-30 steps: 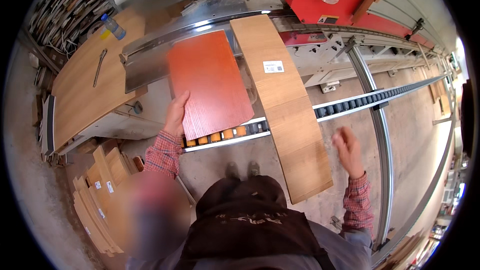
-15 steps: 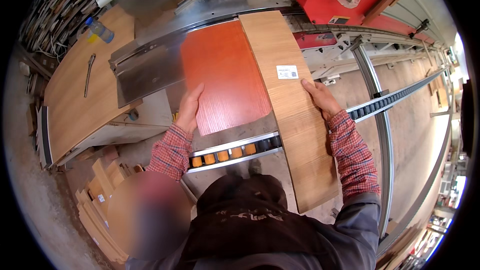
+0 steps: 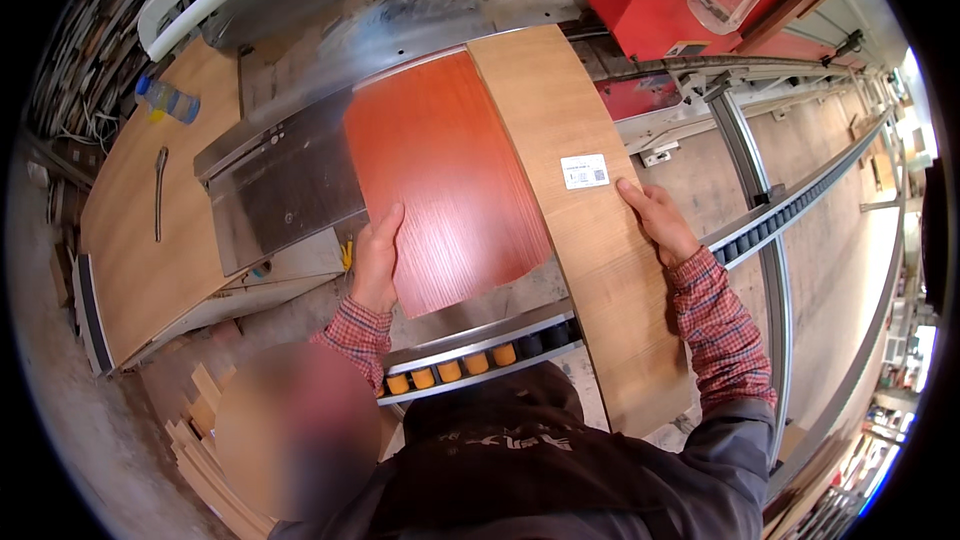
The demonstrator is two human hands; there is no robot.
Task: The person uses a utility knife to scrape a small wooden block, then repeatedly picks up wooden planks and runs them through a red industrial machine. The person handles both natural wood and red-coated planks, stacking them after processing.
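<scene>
My left hand [image 3: 377, 258] is closed on the left edge of a red-orange wood-grain panel [image 3: 450, 170], its thumb on top and the other fingers hidden below. Along the panel's right edge lies a longer light wood board [image 3: 560, 140] with a white label [image 3: 585, 171] on its face. The board's right edge is in the grip of my right hand [image 3: 662, 223], with the thumb on top just beside the label. The board's near end reaches back toward my body, well past the panel.
Ahead is a grey metal machine table [image 3: 440, 25], with a red machine housing [image 3: 640, 0] at far right. A roller rail [image 3: 470, 355] crosses in front of me. At left, a wooden worktop [image 3: 140, 230] carries a wrench [image 3: 160, 195] and a bottle [image 3: 170, 100]. Offcuts [image 3: 205, 440] stand lower left.
My view has shifted, so the roller rail now sits closer to my body in the picture. Both hands keep their holds on the panel and the board.
</scene>
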